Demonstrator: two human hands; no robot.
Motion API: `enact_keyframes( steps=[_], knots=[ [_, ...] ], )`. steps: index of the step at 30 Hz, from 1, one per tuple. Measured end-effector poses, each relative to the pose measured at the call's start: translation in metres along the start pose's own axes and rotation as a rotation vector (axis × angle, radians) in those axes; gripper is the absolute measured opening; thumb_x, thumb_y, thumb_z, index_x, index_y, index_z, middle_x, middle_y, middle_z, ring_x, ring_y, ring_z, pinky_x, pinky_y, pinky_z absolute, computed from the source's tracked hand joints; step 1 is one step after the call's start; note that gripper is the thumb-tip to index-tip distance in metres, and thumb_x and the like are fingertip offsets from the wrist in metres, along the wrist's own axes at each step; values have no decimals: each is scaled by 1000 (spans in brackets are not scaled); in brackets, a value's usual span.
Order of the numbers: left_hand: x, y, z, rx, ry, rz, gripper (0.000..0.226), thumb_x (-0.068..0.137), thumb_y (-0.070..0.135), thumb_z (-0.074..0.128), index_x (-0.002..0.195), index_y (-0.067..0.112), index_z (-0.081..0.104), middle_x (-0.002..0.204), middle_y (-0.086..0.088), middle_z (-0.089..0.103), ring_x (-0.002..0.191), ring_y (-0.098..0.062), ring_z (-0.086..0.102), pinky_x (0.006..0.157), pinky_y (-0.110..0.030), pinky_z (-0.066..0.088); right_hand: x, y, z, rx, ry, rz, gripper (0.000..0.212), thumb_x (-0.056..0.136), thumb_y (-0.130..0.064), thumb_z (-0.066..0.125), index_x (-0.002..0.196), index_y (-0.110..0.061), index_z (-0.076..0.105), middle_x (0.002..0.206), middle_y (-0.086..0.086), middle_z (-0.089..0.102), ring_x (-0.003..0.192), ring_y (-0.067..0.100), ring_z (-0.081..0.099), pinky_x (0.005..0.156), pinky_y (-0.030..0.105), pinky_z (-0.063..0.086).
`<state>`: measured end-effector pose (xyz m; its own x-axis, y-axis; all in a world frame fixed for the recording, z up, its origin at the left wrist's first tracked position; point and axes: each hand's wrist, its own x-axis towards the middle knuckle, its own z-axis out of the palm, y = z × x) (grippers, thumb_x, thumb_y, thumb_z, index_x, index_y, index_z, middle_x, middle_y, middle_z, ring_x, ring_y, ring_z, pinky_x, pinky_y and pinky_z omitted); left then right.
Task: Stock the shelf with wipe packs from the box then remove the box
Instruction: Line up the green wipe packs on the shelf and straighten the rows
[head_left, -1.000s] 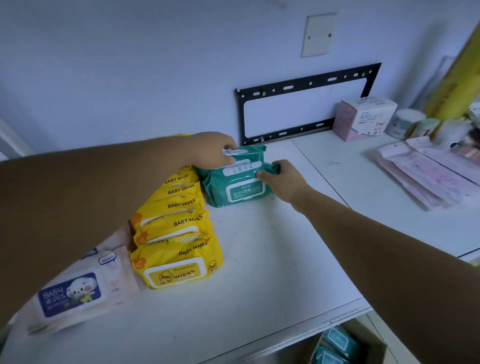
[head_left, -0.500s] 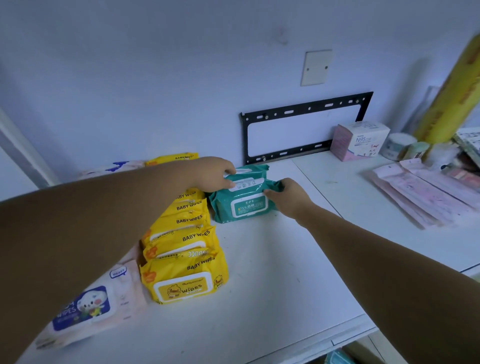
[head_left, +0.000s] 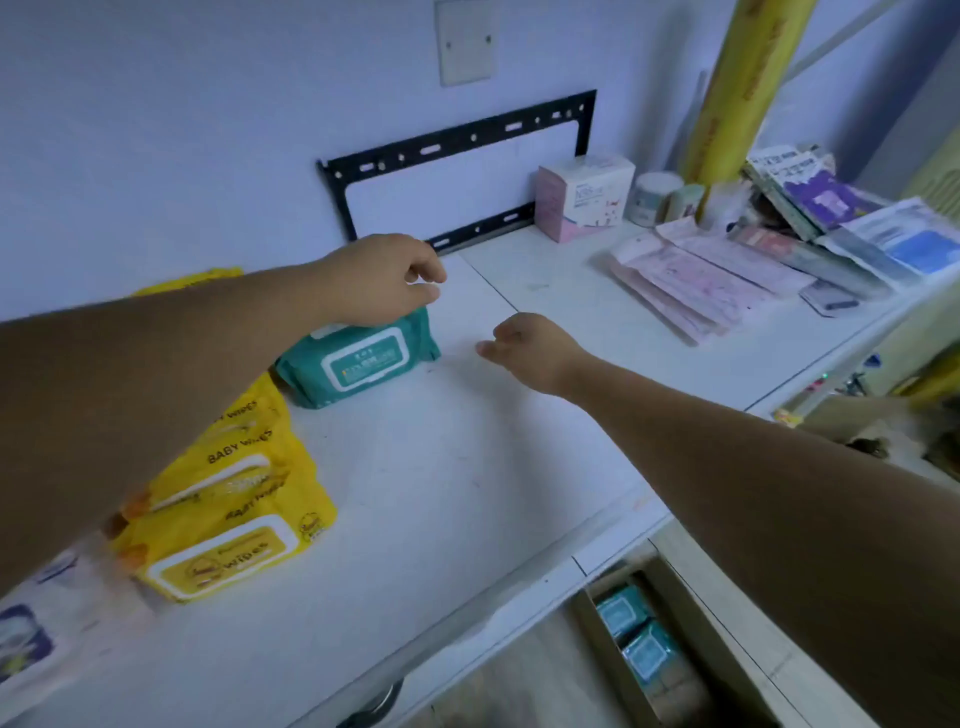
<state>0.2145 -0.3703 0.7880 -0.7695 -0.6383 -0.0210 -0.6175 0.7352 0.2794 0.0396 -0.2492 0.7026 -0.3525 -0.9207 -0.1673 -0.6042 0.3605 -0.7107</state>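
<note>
Just under the loosely curled, empty left hand (head_left: 379, 283) sits the teal pack (head_left: 358, 364).

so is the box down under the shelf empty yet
Not empty: at least two teal wipe packs show inside the cardboard box below the shelf. Cannot tell how many lie underneath.

teal wipe pack (head_left: 358, 361) on shelf (head_left: 441, 467), box (head_left: 605, 649) below

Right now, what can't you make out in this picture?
Head view only.
Box: pack count hidden by shelf edge and right arm.
Yellow packs: rear ones covered by left arm.
White pack: cut by the left edge, blurred.
Teal pack: label print too small.
</note>
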Motion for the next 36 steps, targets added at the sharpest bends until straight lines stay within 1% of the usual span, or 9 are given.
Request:
enact_keyframes(
  steps=[4,8,13,19,24,28,31,34,36],
  knots=[
    [19,90,36,-95,-100,134,21,93,35,61,112,30,69,111,14,68,103,-7,63,87,-21,43,-44,59,-53,44,39,-7,34,92,-37,67,104,-5,70,107,11,69,91,23,63,91,39,52],
    [36,181,85,-152,-188,219,19,92,35,63,108,29,71,108,13,69,98,-8,62,90,-26,48,-90,134,-108,174,143,74,32,80,-43,70,90,-12,71,87,8,75,85,32,70,88,51,57],
    [48,293,148,-220,-289,276,17,92,34,63,106,29,72,100,16,68,89,-4,61,81,-18,47,-155,231,-164,247,217,156,17,87,-30,69,87,-13,74,80,6,76,71,17,69,75,37,57],
    [56,382,231,-277,-463,259,17,90,38,64,105,32,69,100,9,69,90,-11,66,82,-32,56,-215,341,-188,280,162,317,29,79,-40,69,82,-12,73,76,6,76,74,26,71,76,44,58],
    [50,394,314,-232,-626,199,20,92,37,62,108,27,70,104,10,69,95,-5,63,83,-22,49,-243,411,-162,263,48,462,21,82,-37,72,84,-16,74,76,2,76,67,13,67,76,37,59],
    [48,379,387,-216,-740,136,10,90,31,63,97,28,70,94,14,67,91,-6,63,75,-20,45,-250,470,-119,304,-2,592,20,82,-38,71,85,-19,76,85,0,76,84,21,70,84,41,59],
    [50,358,450,-189,-834,91,12,91,32,63,99,28,70,89,19,63,92,-5,62,73,-18,44,-247,522,-73,376,21,711,25,79,-42,70,85,-19,75,84,1,76,86,23,71,85,44,60],
    [57,335,515,-127,-934,77,20,93,31,62,107,21,72,95,12,66,97,-10,63,82,-23,46,-241,569,-25,403,-10,777,20,89,-36,69,90,-17,74,85,2,74,82,21,67,78,35,56],
    [62,317,564,-114,-972,54,22,93,32,63,108,19,72,100,7,68,95,-10,63,80,-24,46,-234,603,7,406,-15,808,18,90,-35,68,92,-18,73,89,2,72,83,20,65,77,33,52]
  ],
)
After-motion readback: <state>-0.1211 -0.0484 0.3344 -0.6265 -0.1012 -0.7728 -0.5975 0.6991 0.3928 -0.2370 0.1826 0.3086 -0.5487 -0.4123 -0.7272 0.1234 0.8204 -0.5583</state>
